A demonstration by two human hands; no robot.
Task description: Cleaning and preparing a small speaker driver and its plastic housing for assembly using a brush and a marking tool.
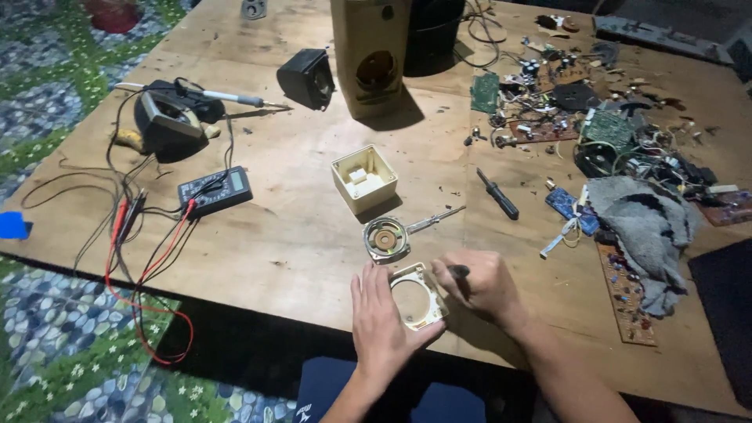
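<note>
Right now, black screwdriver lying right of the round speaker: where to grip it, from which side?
Grip the screwdriver by its thick black handle, the lower-right end, coming from above with the right hand. It lies flat on the table, slanting from upper left to lower right, thin tip pointing away. Bare wood lies along both sides of the handle, so fingers can close across it. The circuit boards to its right sit apart from it.

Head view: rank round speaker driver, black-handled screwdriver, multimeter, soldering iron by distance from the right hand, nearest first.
From the right hand:
1. Round speaker driver, just up-left of the hand.
2. Black-handled screwdriver, above the hand, slightly right.
3. Multimeter, far to the left.
4. Soldering iron, farthest, upper left.
</note>
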